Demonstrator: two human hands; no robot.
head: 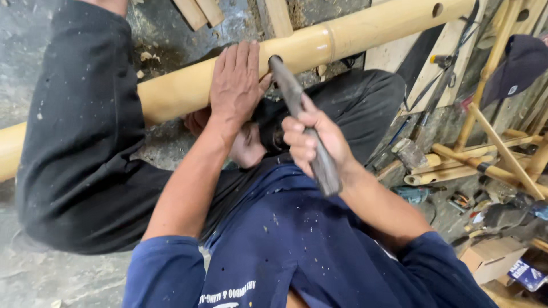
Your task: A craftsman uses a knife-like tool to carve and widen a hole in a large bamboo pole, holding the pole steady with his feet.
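Blue shirt cloth, speckled with pale dust, fills the bottom of the view, closest of all, with both sleeves pushed up above the forearms. Beyond it the person's legs in black trousers fold on either side of a long bamboo pole, which runs from the low left edge up to the top right and rests across the lap, over a grey concrete floor scattered with shavings.

On the pole lies the left hand, flat, palm down, fingers pressed together and pointing away, pinning the bamboo just left of a node ring. Right beside it, the right hand is wrapped in a fist around the handle of a dark metal tool; its far tip meets the pole's surface right next to the left hand's thumb side. Whether that tip is a blade or a point I cannot make out.

Off to the right stands a frame of thinner bamboo sticks, with a hammer lying near its foot. A small cardboard box sits at the lower right; its contents are hidden from here. Clutter around it is too blurred to name, and both ends of the pole are cut off by the picture's edges.
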